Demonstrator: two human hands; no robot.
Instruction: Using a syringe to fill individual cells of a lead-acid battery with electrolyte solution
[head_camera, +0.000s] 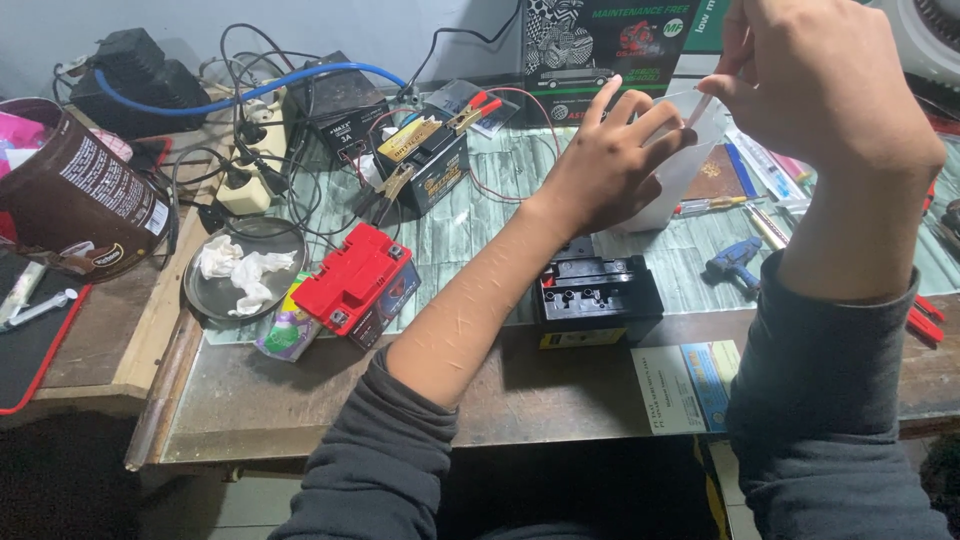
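While held, translucent white plastic container (668, 175), upright

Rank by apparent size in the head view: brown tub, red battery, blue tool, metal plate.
1. brown tub, though nearest the edge and cut off
2. metal plate and red battery, too alike to rank
3. blue tool

Bare bench front (420, 390) open; black battery (597, 297), red battery (352, 277), cable tangle (290, 150) block rear.
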